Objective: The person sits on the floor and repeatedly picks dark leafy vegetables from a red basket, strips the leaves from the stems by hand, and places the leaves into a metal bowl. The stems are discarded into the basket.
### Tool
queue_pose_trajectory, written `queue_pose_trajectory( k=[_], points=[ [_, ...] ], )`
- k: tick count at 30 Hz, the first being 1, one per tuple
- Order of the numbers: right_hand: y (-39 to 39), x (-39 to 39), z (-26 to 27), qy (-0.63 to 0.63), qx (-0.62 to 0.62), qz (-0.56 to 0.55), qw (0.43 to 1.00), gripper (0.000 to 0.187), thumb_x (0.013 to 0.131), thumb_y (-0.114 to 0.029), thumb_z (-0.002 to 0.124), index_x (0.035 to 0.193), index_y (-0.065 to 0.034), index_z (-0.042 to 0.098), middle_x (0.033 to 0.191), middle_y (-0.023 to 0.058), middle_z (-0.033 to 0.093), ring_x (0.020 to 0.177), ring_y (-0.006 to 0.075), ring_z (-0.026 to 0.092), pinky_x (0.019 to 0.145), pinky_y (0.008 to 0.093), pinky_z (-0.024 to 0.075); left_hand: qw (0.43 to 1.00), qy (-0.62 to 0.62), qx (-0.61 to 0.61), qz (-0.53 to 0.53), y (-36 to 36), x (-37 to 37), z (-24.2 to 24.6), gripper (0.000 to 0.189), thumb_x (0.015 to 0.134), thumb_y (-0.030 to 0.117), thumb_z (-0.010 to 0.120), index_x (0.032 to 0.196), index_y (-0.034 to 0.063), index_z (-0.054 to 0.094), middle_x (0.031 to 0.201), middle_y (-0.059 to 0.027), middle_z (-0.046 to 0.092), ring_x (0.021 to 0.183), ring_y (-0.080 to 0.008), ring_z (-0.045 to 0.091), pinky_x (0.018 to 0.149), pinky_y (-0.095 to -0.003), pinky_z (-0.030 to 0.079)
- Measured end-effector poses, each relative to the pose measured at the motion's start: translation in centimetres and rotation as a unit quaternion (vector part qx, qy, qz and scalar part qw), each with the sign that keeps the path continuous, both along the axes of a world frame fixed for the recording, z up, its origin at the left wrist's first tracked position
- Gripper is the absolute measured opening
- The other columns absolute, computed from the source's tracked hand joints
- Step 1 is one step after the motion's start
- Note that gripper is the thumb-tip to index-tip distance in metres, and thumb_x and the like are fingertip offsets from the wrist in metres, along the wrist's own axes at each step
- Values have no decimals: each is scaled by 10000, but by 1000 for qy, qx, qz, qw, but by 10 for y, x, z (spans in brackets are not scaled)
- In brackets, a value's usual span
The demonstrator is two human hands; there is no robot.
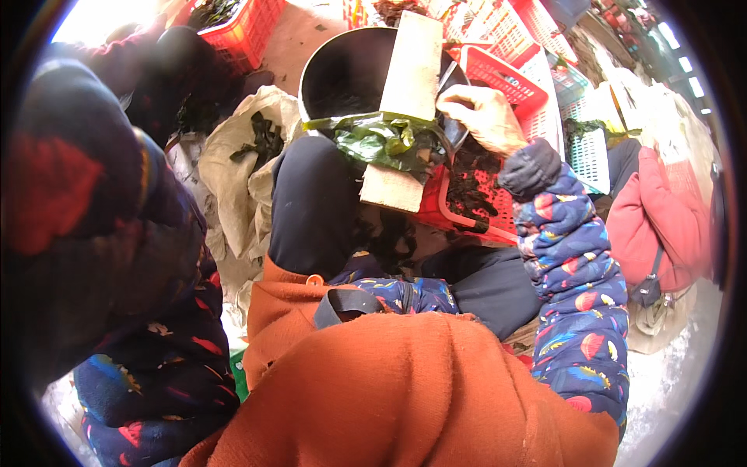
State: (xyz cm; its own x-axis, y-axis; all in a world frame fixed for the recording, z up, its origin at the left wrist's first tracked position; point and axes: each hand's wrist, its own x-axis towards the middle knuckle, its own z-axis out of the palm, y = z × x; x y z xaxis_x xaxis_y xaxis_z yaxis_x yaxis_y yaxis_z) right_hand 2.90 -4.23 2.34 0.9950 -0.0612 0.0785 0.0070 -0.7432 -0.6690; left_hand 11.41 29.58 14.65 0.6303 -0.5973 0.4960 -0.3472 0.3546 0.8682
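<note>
My right hand (483, 117) is curled beside a pale wooden board (412, 67). Close by its fingertips is a dark grey, light-edged surface; whether the hand grips anything is unclear. The board lies across a large black tub (350, 73), and its lower end sticks out towards my lap. Wet green seaweed (379, 143) drapes over the board and the tub's near rim. My left hand is out of view; only its raised, patterned sleeve fills the left side, close to the camera.
Right of the tub stands a red plastic basket (481, 201) with dark seaweed scraps. A beige sack (233, 157) lies left of my knee. Another red crate (245, 35) holds seaweed. White baskets (586, 157) stand at right, near a person in a pink top (665, 227).
</note>
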Motion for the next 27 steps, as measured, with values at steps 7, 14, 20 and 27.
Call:
queue_pose_trajectory(
  k=[7,14,20,27],
  points=[
    [67,84,-10,20,-155,197,968,296,804,-338,557,944,-92,643,898,110,645,851,283,608,760,385,470,1000,-12,12,16,9,-7,4,431,856,295,478,1125,-41,473,981,-116,555,859,-204,551,757,-291,439],
    [89,106,-41,103,-238,239,936,273,731,-310,659,941,-136,658,872,123,642,847,301,611,743,394,478,1000,-14,25,12,10,-7,4,400,846,255,492,1125,-32,485,999,-107,557,884,-195,546,782,-289,427],
    [67,110,-64,6,-188,303,934,197,718,-222,635,877,-108,654,804,107,648,765,276,623,682,381,486,999,-21,28,1,0,12,2,377,836,220,504,1124,-23,494,1015,-99,559,906,-186,541,803,-287,417],
    [63,113,-50,51,-65,138,987,176,706,-129,561,850,-36,598,741,104,636,635,186,633,619,308,496,1000,-25,15,1,-5,13,-5,355,826,179,518,1124,-14,506,1034,-90,561,931,-177,535,827,-285,406]
  ],
)
